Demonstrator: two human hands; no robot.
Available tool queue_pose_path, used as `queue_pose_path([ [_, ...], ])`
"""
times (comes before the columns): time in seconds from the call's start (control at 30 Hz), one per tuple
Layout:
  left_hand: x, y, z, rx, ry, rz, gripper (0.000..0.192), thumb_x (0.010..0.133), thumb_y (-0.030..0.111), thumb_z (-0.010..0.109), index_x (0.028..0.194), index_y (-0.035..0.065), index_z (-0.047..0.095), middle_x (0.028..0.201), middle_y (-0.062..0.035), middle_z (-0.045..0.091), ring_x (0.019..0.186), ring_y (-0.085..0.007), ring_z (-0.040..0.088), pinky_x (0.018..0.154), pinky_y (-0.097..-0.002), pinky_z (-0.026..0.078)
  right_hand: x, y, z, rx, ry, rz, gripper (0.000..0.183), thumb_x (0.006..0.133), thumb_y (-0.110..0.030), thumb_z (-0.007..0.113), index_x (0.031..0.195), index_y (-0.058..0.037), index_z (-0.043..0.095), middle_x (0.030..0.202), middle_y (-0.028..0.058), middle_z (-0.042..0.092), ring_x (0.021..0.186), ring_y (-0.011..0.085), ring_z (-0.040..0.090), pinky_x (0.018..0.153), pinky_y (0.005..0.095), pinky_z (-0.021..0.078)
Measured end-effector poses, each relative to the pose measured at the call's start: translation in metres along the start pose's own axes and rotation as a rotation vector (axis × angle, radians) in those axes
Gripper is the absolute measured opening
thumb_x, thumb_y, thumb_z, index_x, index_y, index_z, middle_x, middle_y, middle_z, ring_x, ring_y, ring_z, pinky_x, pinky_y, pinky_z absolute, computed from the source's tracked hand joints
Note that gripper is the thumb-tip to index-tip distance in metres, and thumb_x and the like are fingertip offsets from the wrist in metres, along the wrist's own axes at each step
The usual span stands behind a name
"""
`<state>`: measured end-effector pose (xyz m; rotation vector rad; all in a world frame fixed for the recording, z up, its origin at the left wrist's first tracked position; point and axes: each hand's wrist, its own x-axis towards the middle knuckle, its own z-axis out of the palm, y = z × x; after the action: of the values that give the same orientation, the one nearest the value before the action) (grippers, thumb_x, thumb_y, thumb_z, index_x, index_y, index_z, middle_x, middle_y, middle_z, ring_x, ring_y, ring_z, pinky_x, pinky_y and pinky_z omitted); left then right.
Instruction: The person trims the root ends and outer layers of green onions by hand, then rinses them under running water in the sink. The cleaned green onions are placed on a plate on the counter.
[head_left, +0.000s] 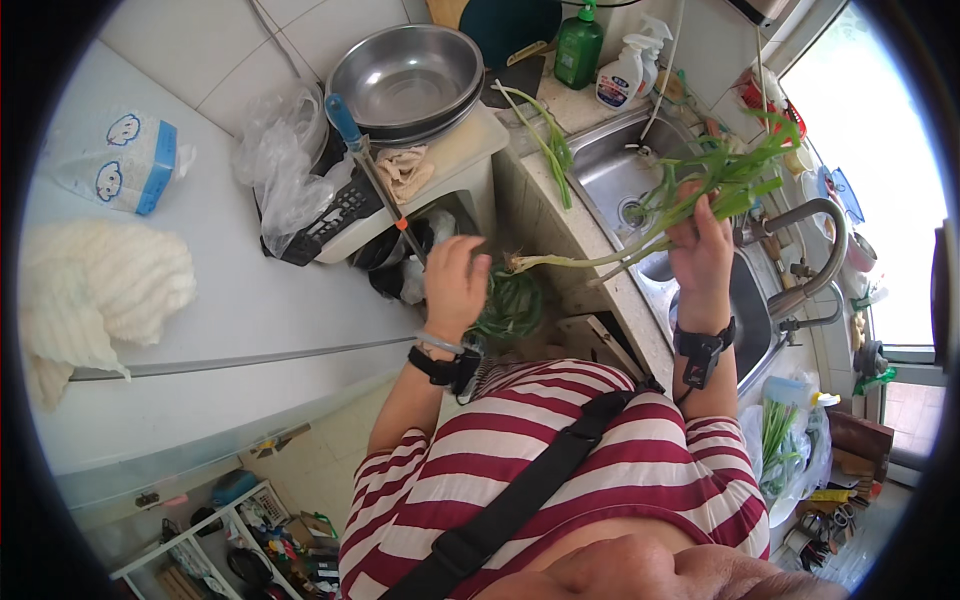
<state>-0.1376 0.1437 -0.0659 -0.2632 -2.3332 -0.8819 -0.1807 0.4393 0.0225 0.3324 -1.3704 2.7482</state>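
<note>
My right hand (701, 244) is shut on long-stemmed leafy greens (622, 255), held over the double stainless-steel sink (611, 169). Their leaves fan out beyond the hand towards the window side, and one pale stem ends in a tuft of roots pointing at my left hand. My left hand (455, 289) is raised, thumb apart from the fingers, with nothing visible in it and a small gap to the roots. Under and beside it is a heap of dark green leaves (517, 300), partly hidden by the hand. More pale-stemmed greens (555, 150) lie on the sink's left ledge.
A curved faucet (817, 240) arches at the sink's right. Stacked metal basins (409, 79) and a blue-handled long metal tool (367, 161) stand at the back left. A green pump bottle (579, 49) and spray bottles (626, 71) stand behind the sink. A cloth (105, 285) lies far left.
</note>
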Motion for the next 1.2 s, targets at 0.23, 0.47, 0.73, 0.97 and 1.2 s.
queue_pose_path([
  [0.23, 0.014, 0.032, 0.021, -0.487, -0.455, -0.016, 0.016, 0.076, 0.006, 0.061, 0.092, 0.0049, 0.064, 0.074, -0.0098, 0.060, 0.070, -0.0257, 0.057, 0.061, -0.0319, 0.045, 0.000, 0.015, 0.019, 0.078, 0.072, 0.017, 0.022, 0.087, -0.019, 0.056, 0.100, -0.0018, 0.050, 0.071, -0.0019, 0.042, 0.050, 0.0053, 0.032, 0.049, 0.0212, 0.0235],
  [0.47, 0.023, 0.054, 0.019, -0.443, -0.267, -0.069, 0.020, 0.074, 0.000, 0.062, 0.093, 0.0035, 0.065, 0.076, -0.0103, 0.061, 0.069, -0.0247, 0.059, 0.061, -0.0306, 0.047, -0.021, 0.053, 0.023, -0.326, 0.254, 0.263, 0.016, 0.075, -0.002, 0.068, 0.090, -0.0003, 0.063, 0.073, -0.0022, 0.055, 0.059, 0.0052, 0.045, 0.052, 0.0201, 0.0347],
  [0.73, 0.025, 0.061, 0.015, -0.458, -0.248, -0.166, 0.013, 0.080, 0.003, 0.059, 0.091, 0.0038, 0.066, 0.073, -0.0090, 0.060, 0.066, -0.0185, 0.057, 0.059, -0.0260, 0.044, -0.024, 0.051, 0.029, -0.612, 0.162, 0.054, 0.010, 0.076, -0.004, 0.068, 0.086, -0.0014, 0.065, 0.070, -0.0040, 0.056, 0.061, 0.0040, 0.045, 0.055, 0.0192, 0.0336],
  [0.97, 0.014, 0.041, 0.030, -0.727, -0.139, -0.566, 0.011, 0.086, 0.008, 0.056, 0.087, 0.0024, 0.066, 0.084, -0.0080, 0.064, 0.070, -0.0164, 0.059, 0.066, -0.0256, 0.047, -0.025, 0.056, 0.022, -0.646, 0.241, -0.025, 0.012, 0.078, -0.003, 0.065, 0.090, -0.0014, 0.065, 0.073, -0.0023, 0.058, 0.060, 0.0055, 0.047, 0.054, 0.0206, 0.0350],
  [1.2, 0.020, 0.022, 0.006, -1.797, 0.040, -0.836, 0.015, 0.096, 0.019, 0.040, 0.093, 0.0081, 0.049, 0.077, -0.0050, 0.054, 0.076, -0.0176, 0.052, 0.090, -0.0320, 0.043, -0.017, 0.045, 0.004, -0.379, 0.402, 0.072, 0.007, 0.081, -0.005, 0.064, 0.086, -0.0013, 0.064, 0.066, -0.0043, 0.052, 0.051, 0.0029, 0.038, 0.046, 0.0191, 0.0260],
])
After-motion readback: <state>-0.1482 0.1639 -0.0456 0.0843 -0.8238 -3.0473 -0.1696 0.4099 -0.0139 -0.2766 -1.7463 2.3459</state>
